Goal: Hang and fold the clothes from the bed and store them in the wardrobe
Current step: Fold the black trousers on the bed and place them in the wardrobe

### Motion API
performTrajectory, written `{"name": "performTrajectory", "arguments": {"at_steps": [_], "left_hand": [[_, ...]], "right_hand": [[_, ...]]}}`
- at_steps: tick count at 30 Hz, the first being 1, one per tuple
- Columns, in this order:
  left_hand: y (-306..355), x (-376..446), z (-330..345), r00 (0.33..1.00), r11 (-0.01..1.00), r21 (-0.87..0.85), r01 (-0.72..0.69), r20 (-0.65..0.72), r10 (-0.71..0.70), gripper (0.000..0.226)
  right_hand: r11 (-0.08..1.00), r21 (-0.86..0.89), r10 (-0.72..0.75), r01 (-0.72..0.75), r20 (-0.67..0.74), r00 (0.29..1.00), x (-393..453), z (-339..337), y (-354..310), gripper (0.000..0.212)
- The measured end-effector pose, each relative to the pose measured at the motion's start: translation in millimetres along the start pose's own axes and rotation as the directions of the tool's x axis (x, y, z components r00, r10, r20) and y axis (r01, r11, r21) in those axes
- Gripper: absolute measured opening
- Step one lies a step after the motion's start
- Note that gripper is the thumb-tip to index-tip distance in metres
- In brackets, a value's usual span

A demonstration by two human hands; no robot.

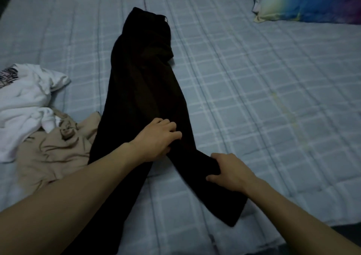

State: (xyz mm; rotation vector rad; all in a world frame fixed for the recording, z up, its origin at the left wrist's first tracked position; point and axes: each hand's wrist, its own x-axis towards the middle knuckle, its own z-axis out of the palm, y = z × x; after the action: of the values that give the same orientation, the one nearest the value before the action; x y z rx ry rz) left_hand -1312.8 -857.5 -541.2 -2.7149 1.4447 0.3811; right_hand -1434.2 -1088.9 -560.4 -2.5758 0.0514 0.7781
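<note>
Black trousers (144,83) lie lengthwise on the bed (254,98), waistband far from me, the two legs spread apart toward me. My left hand (158,139) grips the fabric where the legs part, fingers curled into the cloth. My right hand (228,170) pinches the right leg, thumb underneath and fingers over its edge. A beige garment (56,153) lies crumpled to the left of the trousers, partly under them. A white garment (25,102) with a dark print is heaped beyond it at the left edge.
The bed has a light blue checked cover. A colourful pillow (304,1) sits at the far right corner. The bed's near edge runs along the lower right, with dark floor (341,229) beyond.
</note>
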Motion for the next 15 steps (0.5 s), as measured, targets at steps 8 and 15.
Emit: {"name": "performTrajectory", "arguments": {"at_steps": [8,15], "left_hand": [[-41,-103,4,0.97,0.993,-0.117,-0.032,-0.244,0.003,0.028],[-100,-191,29,0.926,0.985,-0.169,-0.03,-0.377,-0.036,0.019]], "right_hand": [[0.988,0.082,-0.141,0.133,0.091,0.986,-49,3,-113,0.044],[0.977,0.039,-0.207,0.209,-0.043,0.977,-56,69,-248,0.033]]}}
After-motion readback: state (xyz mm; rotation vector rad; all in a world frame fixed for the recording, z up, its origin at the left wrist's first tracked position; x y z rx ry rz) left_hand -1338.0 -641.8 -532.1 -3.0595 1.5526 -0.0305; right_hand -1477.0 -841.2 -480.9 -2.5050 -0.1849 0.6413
